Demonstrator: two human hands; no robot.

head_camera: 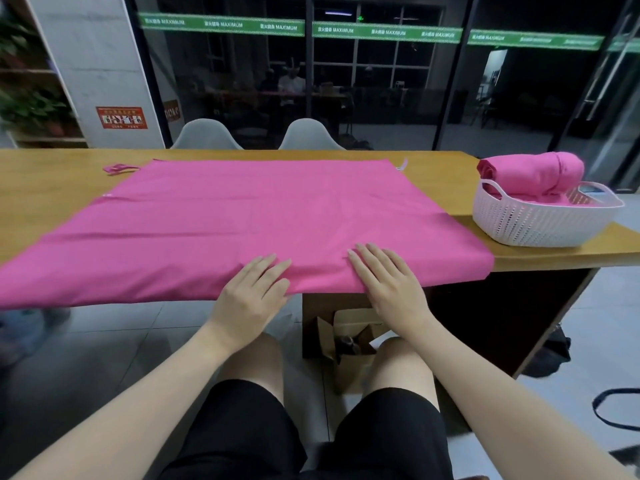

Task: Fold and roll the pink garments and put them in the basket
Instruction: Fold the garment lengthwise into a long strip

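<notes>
Knees and black shorts sat nearest you, under the counter [540, 258] edge. Your left hand [251, 292] and right hand [388, 284] lay flat, fingers straight and slightly spread, pressing the near hem of the pink garment [242, 216], which overhung that edge a little. The cloth spread smooth across most of the wood, its far edge just short of the back rim, a pink strap [117, 168] trailing off the far left corner. Bare wood remained at the right, where the white basket [543, 220] stood near the corner holding a rolled pink garment [533, 174]. Beyond stood two grey chairs [256, 135].
</notes>
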